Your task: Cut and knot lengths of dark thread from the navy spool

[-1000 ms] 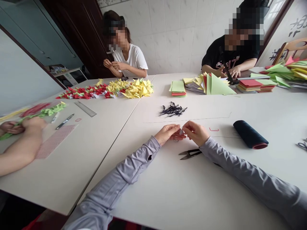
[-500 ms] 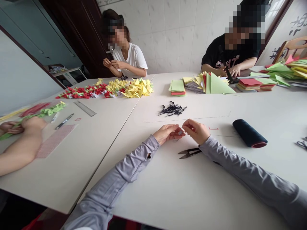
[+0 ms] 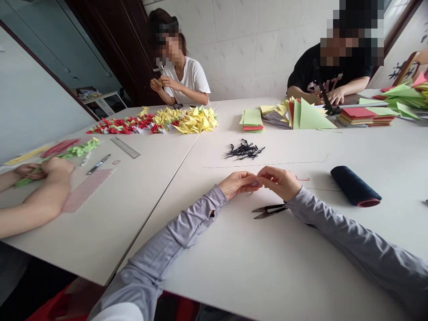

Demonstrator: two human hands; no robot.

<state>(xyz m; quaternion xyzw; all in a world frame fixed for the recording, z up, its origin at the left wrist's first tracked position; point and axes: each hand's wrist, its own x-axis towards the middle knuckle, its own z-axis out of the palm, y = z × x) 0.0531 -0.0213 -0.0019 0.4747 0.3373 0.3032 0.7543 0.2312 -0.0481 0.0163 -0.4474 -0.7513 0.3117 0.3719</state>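
My left hand [image 3: 238, 183] and my right hand [image 3: 279, 182] meet above the white table, fingertips pinched together. Between them is a fine dark thread [image 3: 249, 194], with a small loop of it hanging under my left fingers; most of it is hidden by the fingers. Thread snips [image 3: 269, 210] lie just below my right wrist, blades pointing left. Beyond my hands rests a small heap of knotted black cord loops [image 3: 245, 150]. A cone of dark navy thread [image 3: 355, 186] lies on its side to the right.
A loose thread [image 3: 267, 166] stretches across the table behind my hands. Folded paper pieces [image 3: 197, 119] and paper stacks [image 3: 252, 119] line the far side, where two people sit. At left, another person's arms [image 3: 43, 196] work near a ruler [image 3: 125, 147] and pen [image 3: 99, 164].
My fingertips have drawn closer together, my right hand now touching my left. The whole view has shifted slightly, so things on the table appear further right.
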